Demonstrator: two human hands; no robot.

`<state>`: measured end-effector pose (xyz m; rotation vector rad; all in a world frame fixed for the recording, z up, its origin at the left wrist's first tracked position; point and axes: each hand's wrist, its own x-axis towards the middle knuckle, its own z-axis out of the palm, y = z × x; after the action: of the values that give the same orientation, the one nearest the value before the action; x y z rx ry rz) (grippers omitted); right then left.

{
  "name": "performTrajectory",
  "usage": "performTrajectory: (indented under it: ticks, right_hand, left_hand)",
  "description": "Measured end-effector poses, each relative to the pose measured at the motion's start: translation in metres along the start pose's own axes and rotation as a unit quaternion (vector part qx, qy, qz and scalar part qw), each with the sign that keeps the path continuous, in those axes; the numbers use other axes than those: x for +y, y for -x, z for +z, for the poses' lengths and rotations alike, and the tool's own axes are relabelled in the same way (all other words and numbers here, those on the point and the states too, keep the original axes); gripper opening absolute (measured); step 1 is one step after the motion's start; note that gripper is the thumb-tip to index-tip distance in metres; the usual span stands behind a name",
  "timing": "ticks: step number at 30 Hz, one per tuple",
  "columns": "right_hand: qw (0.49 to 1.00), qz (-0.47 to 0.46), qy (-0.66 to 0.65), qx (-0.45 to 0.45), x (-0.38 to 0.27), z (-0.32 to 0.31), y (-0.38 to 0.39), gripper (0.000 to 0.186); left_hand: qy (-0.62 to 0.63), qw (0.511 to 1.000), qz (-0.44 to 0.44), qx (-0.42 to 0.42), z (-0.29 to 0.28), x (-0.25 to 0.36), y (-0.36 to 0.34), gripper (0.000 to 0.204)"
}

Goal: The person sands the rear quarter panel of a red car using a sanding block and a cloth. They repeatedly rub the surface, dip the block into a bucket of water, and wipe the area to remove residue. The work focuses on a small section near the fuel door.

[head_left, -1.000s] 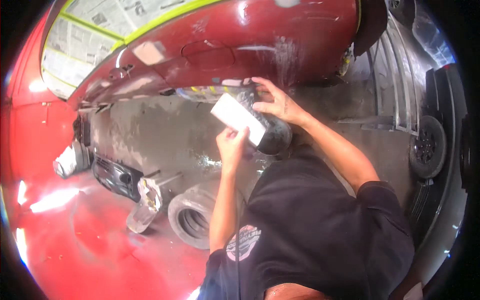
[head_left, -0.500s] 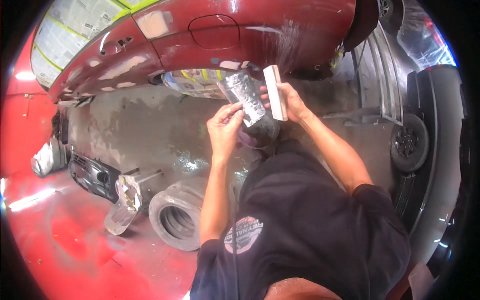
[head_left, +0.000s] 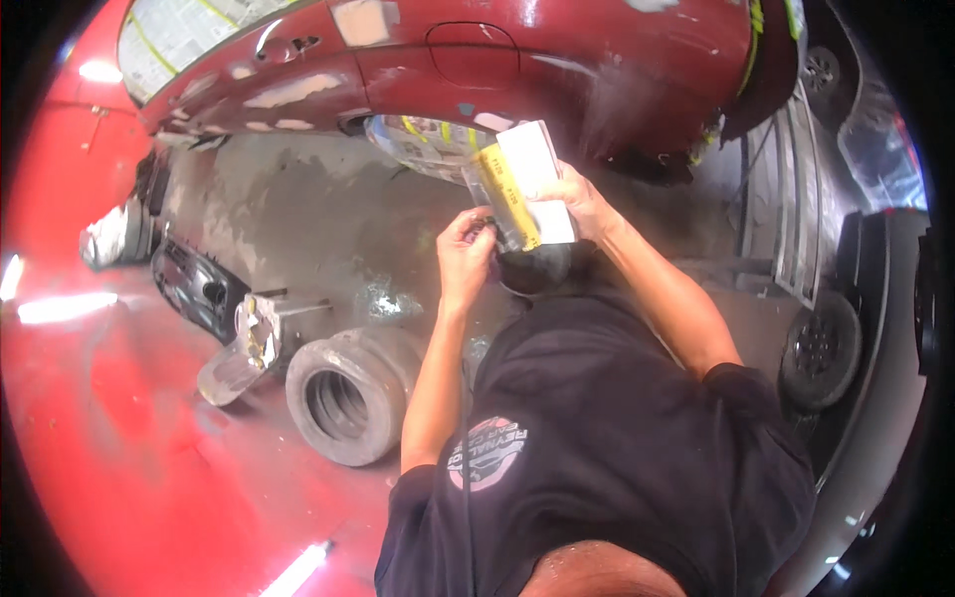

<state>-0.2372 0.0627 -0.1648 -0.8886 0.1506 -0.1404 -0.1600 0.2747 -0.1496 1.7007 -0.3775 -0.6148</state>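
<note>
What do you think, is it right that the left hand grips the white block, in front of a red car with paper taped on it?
Wrong hand: the head view shows the right hand gripping the white block, not the left hand. The rest stands: a red car with paper taped on it.

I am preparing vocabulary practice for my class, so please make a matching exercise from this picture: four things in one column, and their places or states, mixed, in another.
Column 1
1. White block
2. Yellow strip
3. Worn tyres
4. Red car

Column 2
A. On the floor, left of the dark shirt
B. Partly covered with printed paper
C. Held in the right hand
D. Along the left side of the block

Pairs: 1-C, 2-D, 3-A, 4-B
</note>
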Motion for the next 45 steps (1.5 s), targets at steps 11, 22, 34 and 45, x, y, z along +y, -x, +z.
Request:
performTrajectory:
  ticks: [11, 22, 34, 45]
  right_hand:
    - [0.978, -0.001, 0.177, -0.11, -0.06, -0.045, 0.024, 0.048]
    - [0.974, 0.154, 0.045, -0.16, -0.065, -0.07, 0.031, 0.056]
    - [0.835, -0.123, 0.537, 0.002, -0.053, -0.032, 0.026, 0.073]
    - [0.837, -0.152, 0.525, 0.019, -0.004, 0.015, 0.014, 0.057]
  left_hand:
    - [0.042, 0.998, -0.015, 0.042, 0.088, 0.012, 0.014, 0.024]
    - [0.116, 0.983, 0.008, 0.144, 0.142, 0.019, 0.037, 0.028]
    - [0.082, 0.989, 0.013, 0.126, 0.149, 0.005, 0.03, 0.048]
    - [0.385, 0.912, -0.116, 0.086, 0.09, -0.03, 0.024, 0.05]
